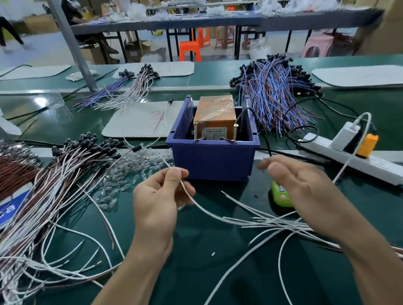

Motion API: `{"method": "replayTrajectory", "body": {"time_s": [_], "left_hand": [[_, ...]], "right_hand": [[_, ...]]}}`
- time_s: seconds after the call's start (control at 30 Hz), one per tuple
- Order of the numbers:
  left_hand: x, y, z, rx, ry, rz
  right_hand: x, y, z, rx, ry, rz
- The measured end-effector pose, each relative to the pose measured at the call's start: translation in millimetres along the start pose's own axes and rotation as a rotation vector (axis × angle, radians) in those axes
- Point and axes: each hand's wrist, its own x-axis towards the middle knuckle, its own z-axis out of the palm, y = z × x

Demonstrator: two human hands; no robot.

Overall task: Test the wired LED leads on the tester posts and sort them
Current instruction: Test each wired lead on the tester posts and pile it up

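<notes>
— White lead [205, 210] sits pinched between thumb and forefinger of the left hand [156, 202], its tip poking up just before the blue bin [210, 161].
— And the right hand [301, 188]?
— Loosely curled above a fan of loose leads [259, 220]; whether it grips them cannot be told. Brass posts [195, 132] stand inside the bin, apart from the lead.

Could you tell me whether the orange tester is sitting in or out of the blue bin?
In: the orange tester sits down between the blue bin walls.
</notes>
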Motion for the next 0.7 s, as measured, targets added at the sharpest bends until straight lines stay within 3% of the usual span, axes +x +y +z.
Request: {"method": "replayTrajectory", "body": {"time_s": [0.1, 0.23, 0.37, 0.53, 0.7], "left_hand": [[-1.1, -4.0, 13.2, 0.112, 0.079, 0.058], [3.7, 3.1, 25.5, 0.117, 0.137, 0.051], [-1.0, 11.1, 33.8, 0.135, 0.138, 0.179], [-38.6, 2.6, 47.6, 0.051, -0.16, 0.227], [-41.9, 1.1, 52.1, -0.145, -0.319, -0.038]], "right_hand": [[-0.5, -4.6, -0.9, 0.185, 0.12, -0.022], [0.9, -7.6, -2.5, 0.043, 0.219, -0.035], [-1.0, -10.9, -0.5, 0.035, 0.265, -0.057], [-11.4, -32.1, 16.5, 0.149, 0.093, -0.116], [-14.5, -31.9, 19.7, 0.181, 0.042, -0.174]]}}
